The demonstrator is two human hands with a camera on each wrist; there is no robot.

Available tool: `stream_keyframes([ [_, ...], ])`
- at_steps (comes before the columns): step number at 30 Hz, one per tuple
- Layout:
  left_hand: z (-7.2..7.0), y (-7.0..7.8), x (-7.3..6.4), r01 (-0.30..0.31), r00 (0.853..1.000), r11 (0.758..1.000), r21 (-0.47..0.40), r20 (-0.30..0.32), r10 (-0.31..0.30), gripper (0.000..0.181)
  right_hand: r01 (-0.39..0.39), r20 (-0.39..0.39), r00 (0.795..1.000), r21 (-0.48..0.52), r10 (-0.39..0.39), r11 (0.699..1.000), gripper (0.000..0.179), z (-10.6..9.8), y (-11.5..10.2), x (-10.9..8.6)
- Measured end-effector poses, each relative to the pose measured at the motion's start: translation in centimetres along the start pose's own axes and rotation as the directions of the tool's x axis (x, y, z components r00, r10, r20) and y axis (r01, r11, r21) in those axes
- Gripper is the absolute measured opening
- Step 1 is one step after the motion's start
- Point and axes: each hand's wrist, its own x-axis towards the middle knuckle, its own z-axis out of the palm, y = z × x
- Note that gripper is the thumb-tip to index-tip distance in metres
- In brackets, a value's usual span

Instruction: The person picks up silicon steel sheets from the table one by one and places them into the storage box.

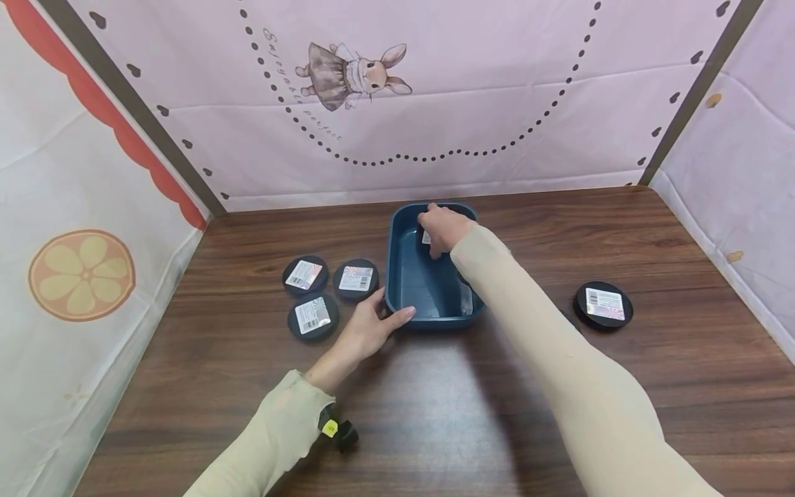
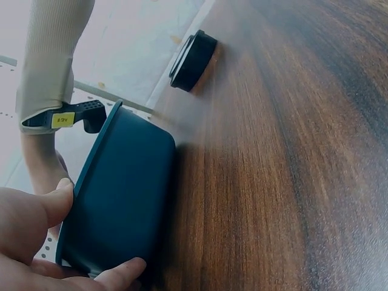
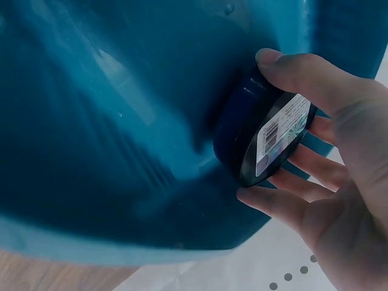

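At the frame's centre the rectangular basin [image 1: 419,283] is showing deep teal-blue, while round tubs [image 1: 313,317] left of it are pairing black with white barcoded labels [image 1: 357,279], brown wood grain is streaking the tabletop [image 1: 186,386], and grey dots are patterning the pale-pink backdrop [image 1: 497,69] above.

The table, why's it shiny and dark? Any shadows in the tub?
Head view: pale glare low on the table, likely reflected light, with a dark shadow beside it, probably from the right sleeve; left wrist view: whitish sheen at lower right; right wrist view: shadow on the blue tub beside the black container.
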Motion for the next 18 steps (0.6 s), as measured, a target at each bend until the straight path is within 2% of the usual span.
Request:
stream_keyframes([
  [12, -0.02, 0.11, -0.14, -0.027, 1.0, 1.0, -0.012, 0.001, 0.027, 0.068, 0.016, 0.007, 1.0, -0.037, -0.016, 0.999, 0.072, 0.52, -0.58, 0.05],
  [18, -0.04, 0.16, -0.12, -0.005, 1.0, 1.0, 0.009, 0.005, 0.005, 0.071, 0.01, 0.008, 1.0, -0.048, -0.01, 0.999, 0.072, 0.73, -0.69, 0.27],
])
